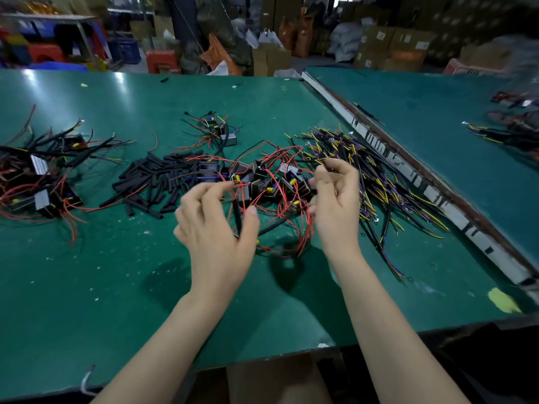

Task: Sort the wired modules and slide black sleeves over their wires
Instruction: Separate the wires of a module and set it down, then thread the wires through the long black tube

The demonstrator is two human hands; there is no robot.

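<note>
You are at a green counter [87, 287] in a storeroom stacked with cardboard boxes [388, 48]. At its middle lies a tangle of small black modules [262, 182] with red wires [280, 228], directly ahead of both your hands. Your left hand [217, 225] hovers over the near edge of that tangle, its grip curled, thumb and fingers pinching a black sleeve [237, 218] that stands nearly upright among the red wires. Your right hand [337, 196] sits just beside it on the right, fingers bent over the tangle; you cannot tell whether that grip holds a wire. Just left of the modules lies a heap of loose black sleeves [151, 185]. Behind it is a smaller cluster of wired modules [220, 132]. Far left is a pile of modules with sleeved wires [43, 176]. To the right spreads a bundle of yellow, purple and black wires [379, 182], reaching the white rail [423, 188] between the two counters.
</note>
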